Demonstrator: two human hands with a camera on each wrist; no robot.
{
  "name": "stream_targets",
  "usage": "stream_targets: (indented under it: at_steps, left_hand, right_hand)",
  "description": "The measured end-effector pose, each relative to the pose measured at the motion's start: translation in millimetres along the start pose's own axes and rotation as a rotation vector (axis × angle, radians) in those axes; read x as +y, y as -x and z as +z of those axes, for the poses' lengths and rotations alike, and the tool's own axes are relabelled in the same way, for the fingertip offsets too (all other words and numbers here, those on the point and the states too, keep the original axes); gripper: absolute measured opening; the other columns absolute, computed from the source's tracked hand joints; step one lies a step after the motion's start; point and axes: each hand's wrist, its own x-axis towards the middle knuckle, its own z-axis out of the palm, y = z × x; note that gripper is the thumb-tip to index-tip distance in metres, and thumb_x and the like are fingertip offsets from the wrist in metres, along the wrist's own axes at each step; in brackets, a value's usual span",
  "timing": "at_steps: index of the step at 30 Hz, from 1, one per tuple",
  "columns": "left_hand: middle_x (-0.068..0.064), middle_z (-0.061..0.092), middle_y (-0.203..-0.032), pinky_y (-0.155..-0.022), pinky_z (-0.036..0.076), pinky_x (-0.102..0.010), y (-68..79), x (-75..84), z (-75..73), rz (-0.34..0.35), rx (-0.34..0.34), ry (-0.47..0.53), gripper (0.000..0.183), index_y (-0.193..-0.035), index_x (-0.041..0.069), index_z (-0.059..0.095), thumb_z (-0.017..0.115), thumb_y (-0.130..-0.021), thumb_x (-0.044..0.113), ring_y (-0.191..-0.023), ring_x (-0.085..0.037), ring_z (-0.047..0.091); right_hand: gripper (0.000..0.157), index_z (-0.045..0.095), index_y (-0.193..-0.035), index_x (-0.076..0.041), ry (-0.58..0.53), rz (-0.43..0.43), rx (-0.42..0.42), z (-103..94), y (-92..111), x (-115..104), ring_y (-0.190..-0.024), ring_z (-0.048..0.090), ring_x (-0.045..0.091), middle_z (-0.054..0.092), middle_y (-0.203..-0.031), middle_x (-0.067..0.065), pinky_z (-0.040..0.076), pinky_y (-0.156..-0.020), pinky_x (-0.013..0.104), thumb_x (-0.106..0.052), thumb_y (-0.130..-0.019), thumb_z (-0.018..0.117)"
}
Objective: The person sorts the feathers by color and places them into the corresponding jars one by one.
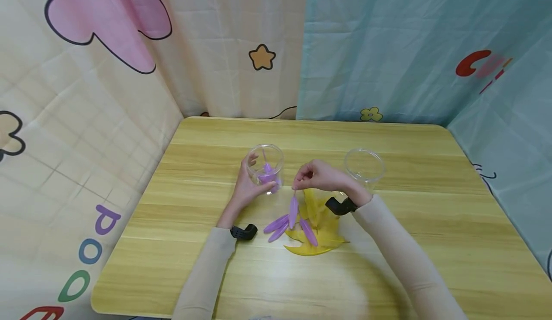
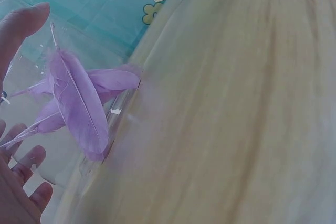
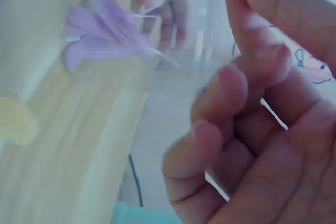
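Observation:
My left hand [image 1: 247,184] holds a clear plastic cup [image 1: 281,161] standing on the table, thumb on the near side and fingers on the far side. Several purple feathers [image 2: 79,100] lie inside that cup, plain in the left wrist view. To the right of it, my right hand [image 1: 321,176] pinches a purple feather [image 1: 293,212] by its quill between thumb and fingertips, its vane hanging down. Below are more purple feathers [image 1: 278,226], beside and partly over a heap of yellow feathers [image 1: 316,238]. In the right wrist view the pinched feather's vane is out of frame.
A second clear plastic cup [image 1: 364,164] stands behind my right wrist, partly hidden by it. The wooden table [image 1: 207,166] has curtains [image 1: 366,47] along its back and sides. Black bands with small cameras [image 1: 340,206] sit on both wrists.

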Motion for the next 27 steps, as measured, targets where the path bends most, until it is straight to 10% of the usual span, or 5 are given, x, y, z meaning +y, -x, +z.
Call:
stream_targets:
  at_steps: [5, 16, 27]
  left_hand:
    - [-0.011, 0.033, -0.145, -0.103, 0.030, -0.054, -4.0, -25.5, 2.4, -0.027, 0.010, -0.010, 0.107, -0.150, 0.018, 0.019, 0.088, -0.067, 0.020, -0.131, -0.031, 0.031]
    - [-0.007, 0.032, -0.145, -0.101, 0.032, -0.055, -3.1, -29.7, 3.0, -0.017, 0.010, -0.004, 0.108, -0.149, 0.013, 0.018, 0.088, -0.067, 0.023, -0.131, -0.030, 0.031]
    - [-0.006, 0.031, -0.145, -0.102, 0.031, -0.054, -3.1, -29.4, 3.2, -0.016, 0.004, 0.005, 0.106, -0.149, 0.023, 0.017, 0.086, -0.069, 0.026, -0.132, -0.029, 0.030]
  right_hand:
    - [0.011, 0.071, -0.084, -0.007, 0.049, -0.041, 0.184, -2.3, -5, -15, -0.060, 0.042, 0.015, 0.055, -0.069, -0.001, 0.035, -0.054, 0.026, -0.018, -0.088, 0.070]
    - [0.013, 0.074, -0.088, -0.009, 0.228, -0.193, 0.634, -3.6, -23, -46, -0.062, 0.043, 0.015, 0.048, -0.067, 0.000, 0.033, -0.055, 0.030, -0.022, -0.086, 0.072]
    - [0.017, 0.076, -0.090, -0.010, 0.398, -0.237, 0.671, 1.0, -43, -53, -0.060, 0.043, 0.013, 0.046, -0.066, -0.003, 0.034, -0.053, 0.029, -0.026, -0.084, 0.074]
